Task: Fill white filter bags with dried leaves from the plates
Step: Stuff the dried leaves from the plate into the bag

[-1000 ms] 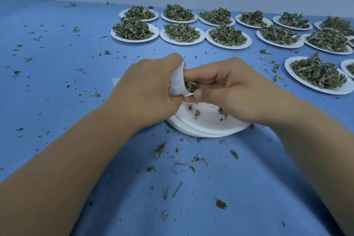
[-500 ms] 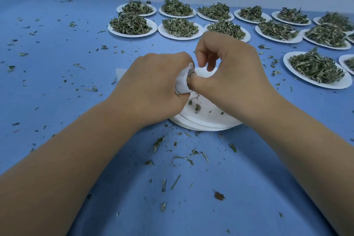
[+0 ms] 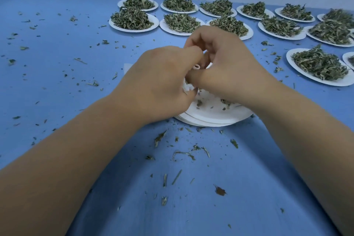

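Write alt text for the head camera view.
The left hand and right hand grip a white filter bag above a stack of nearly empty plates on a blue table. Plates heaped with dried leaves fill the far side.

— Where's the open room?
— Over the left half of the surface (image 3: pixel 57 67): only leaf crumbs (image 3: pixel 92 83) there. Also the near edge, between the forearms (image 3: pixel 76 159).
— What blocks?
— Far side, two close-set rows of heaped plates (image 3: pixel 134 29). Right, a lone heaped plate (image 3: pixel 310 78). Centre, left grip (image 3: pixel 162 82) and right grip (image 3: pixel 229 71) clutching a filter bag (image 3: pixel 188 87) above the plate stack (image 3: pixel 210 119).
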